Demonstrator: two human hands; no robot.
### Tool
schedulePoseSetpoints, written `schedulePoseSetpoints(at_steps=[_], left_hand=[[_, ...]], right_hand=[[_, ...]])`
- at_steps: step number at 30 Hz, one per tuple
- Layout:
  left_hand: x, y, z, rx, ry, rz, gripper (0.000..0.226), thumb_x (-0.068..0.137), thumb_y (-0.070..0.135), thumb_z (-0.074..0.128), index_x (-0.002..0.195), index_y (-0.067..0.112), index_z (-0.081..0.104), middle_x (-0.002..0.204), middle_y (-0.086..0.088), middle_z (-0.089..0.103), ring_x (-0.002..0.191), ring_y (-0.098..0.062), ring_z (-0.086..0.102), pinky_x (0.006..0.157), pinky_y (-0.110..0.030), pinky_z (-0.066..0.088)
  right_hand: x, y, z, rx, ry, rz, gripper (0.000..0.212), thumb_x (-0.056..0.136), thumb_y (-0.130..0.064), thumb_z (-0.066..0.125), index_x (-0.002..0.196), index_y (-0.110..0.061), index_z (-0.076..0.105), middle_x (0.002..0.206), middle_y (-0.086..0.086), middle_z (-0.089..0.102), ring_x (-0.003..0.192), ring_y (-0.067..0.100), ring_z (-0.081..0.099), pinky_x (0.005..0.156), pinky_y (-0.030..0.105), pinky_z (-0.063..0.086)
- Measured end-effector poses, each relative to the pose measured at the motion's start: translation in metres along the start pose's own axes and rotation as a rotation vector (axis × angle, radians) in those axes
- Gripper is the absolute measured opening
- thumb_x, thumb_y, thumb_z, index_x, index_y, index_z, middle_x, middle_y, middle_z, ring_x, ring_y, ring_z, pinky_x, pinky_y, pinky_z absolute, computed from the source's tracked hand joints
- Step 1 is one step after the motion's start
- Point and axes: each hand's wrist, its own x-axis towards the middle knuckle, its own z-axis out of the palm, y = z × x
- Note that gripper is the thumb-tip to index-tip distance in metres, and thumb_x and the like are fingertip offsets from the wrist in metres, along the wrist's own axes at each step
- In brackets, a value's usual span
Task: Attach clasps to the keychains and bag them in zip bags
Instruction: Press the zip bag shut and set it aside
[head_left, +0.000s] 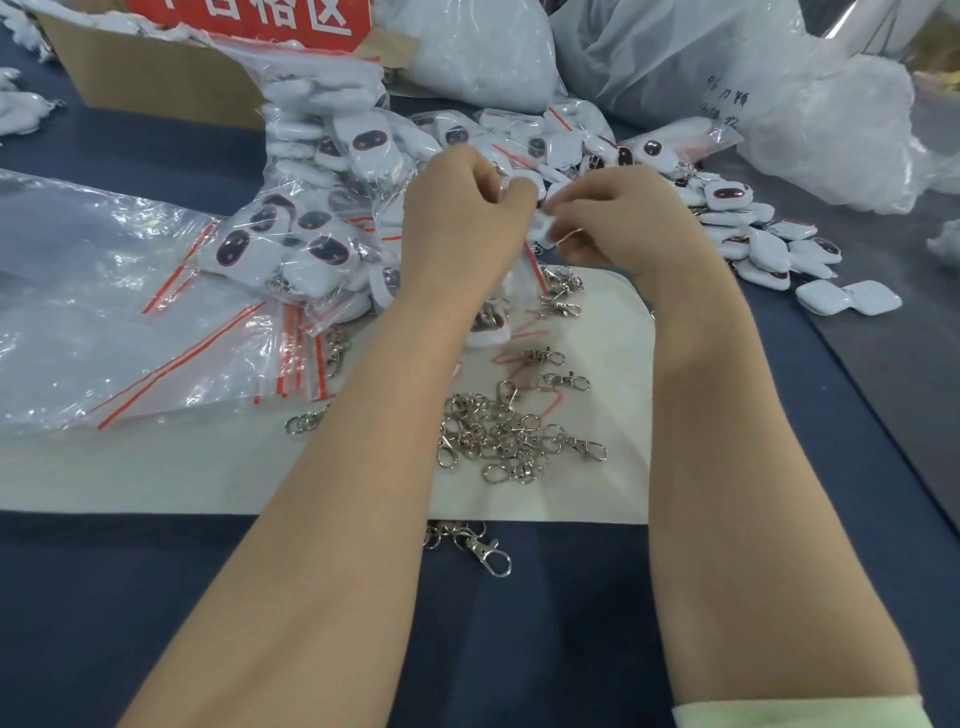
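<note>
Dark blue tabletop carries a pale mat strewn with metal clasps. Above it, left hand and right hand together pinch one white keychain.

Blue table, cream mat, clasps, loose keychains, zip bags

1. Soft, even, fairly bright light falls from above; shadows on the dark blue table cloth are faint.
2. White glare streaks the crinkled clear plastic zip bags at left.
3. The left hand, right hand and the small white square keychain pinched between them look slightly blurred.
4. Wide-angle distortion stretches the lower corners.
</note>
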Motion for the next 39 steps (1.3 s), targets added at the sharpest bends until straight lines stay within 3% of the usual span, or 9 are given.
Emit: schedulePoseSetpoints(at_steps=[3,6,11,17,23,28,31,36,39], left_hand=[[-0.004,-0.008,0.006,0.002,-0.06,-0.034,0.016,0.085,0.021,0.056,0.085,0.006,0.061,0.07,-0.001,0.058,0.067,-0.021,0.057,0.073,-0.036,0.05],[-0.004,-0.011,0.01,0.012,-0.085,-0.042,0.018,0.086,0.023,0.057,0.087,0.006,0.061,0.067,0.005,0.051,0.065,-0.015,0.05,0.071,-0.035,0.048],[-0.004,-0.013,0.01,-0.021,-0.087,-0.054,0.022,0.086,0.024,0.057,0.089,0.003,0.062,0.072,0.0,0.056,0.066,-0.017,0.053,0.073,-0.038,0.051],[-0.004,-0.013,0.012,-0.01,-0.09,-0.052,0.022,0.086,0.024,0.057,0.088,0.003,0.062,0.069,0.002,0.054,0.063,-0.014,0.049,0.068,-0.032,0.047],[-0.005,-0.015,0.012,-0.015,-0.091,-0.054,0.022,0.086,0.024,0.057,0.089,0.002,0.061,0.069,0.002,0.054,0.062,-0.013,0.048,0.064,-0.029,0.046],[-0.004,-0.014,0.012,-0.021,-0.088,-0.052,0.022,0.086,0.024,0.057,0.089,0.002,0.062,0.069,0.001,0.054,0.062,-0.014,0.048,0.065,-0.03,0.045],[-0.005,-0.014,0.012,-0.023,-0.083,-0.051,0.022,0.085,0.023,0.057,0.088,0.001,0.062,0.069,0.0,0.055,0.063,-0.014,0.049,0.066,-0.031,0.047],[-0.004,-0.014,0.013,-0.02,-0.081,-0.05,0.021,0.085,0.024,0.058,0.087,0.003,0.062,0.067,0.004,0.053,0.063,-0.014,0.049,0.066,-0.031,0.047],[-0.005,-0.015,0.013,-0.016,-0.082,-0.048,0.018,0.085,0.024,0.058,0.085,0.006,0.061,0.065,0.006,0.051,0.062,-0.013,0.048,0.065,-0.029,0.045]], right_hand=[[0.009,0.034,0.0,-0.201,0.431,0.053,0.036,0.092,-0.002,0.041,0.121,-0.011,0.061,0.117,0.006,0.065,0.104,0.019,0.059,0.082,0.02,0.042],[0.013,0.058,0.008,-0.323,0.384,0.054,0.041,0.092,0.001,0.038,0.13,-0.012,0.051,0.13,0.009,0.055,0.12,0.023,0.049,0.077,0.017,0.032],[0.023,0.064,0.018,-0.586,0.213,0.027,0.036,0.096,-0.004,0.036,0.125,-0.011,0.056,0.158,0.005,0.025,0.147,0.03,0.011,0.118,0.039,0.015],[0.025,0.061,0.022,-0.717,0.085,0.115,0.049,0.099,-0.018,0.032,0.148,-0.023,0.035,0.162,0.002,0.008,0.148,0.032,0.001,0.12,0.049,0.007],[0.025,0.064,0.025,-0.675,0.215,0.145,0.054,0.103,-0.034,0.031,0.15,-0.007,0.028,0.162,0.001,0.012,0.147,0.03,0.009,0.119,0.045,0.012],[0.024,0.064,0.02,-0.508,0.342,0.071,0.041,0.101,-0.024,0.036,0.137,-0.006,0.047,0.152,0.009,0.034,0.14,0.031,0.024,0.114,0.042,0.024],[0.024,0.063,0.021,-0.572,0.272,0.074,0.036,0.098,-0.018,0.037,0.127,-0.012,0.056,0.157,0.008,0.025,0.144,0.03,0.017,0.117,0.043,0.019],[0.027,0.061,0.024,-0.727,0.125,0.175,0.048,0.103,-0.039,0.031,0.147,-0.022,0.036,0.162,0.006,0.008,0.148,0.032,0.003,0.12,0.048,0.006],[0.025,0.061,0.026,-0.7,0.218,0.171,0.053,0.102,-0.043,0.031,0.148,-0.017,0.034,0.16,0.01,0.014,0.145,0.034,0.011,0.119,0.046,0.01]])
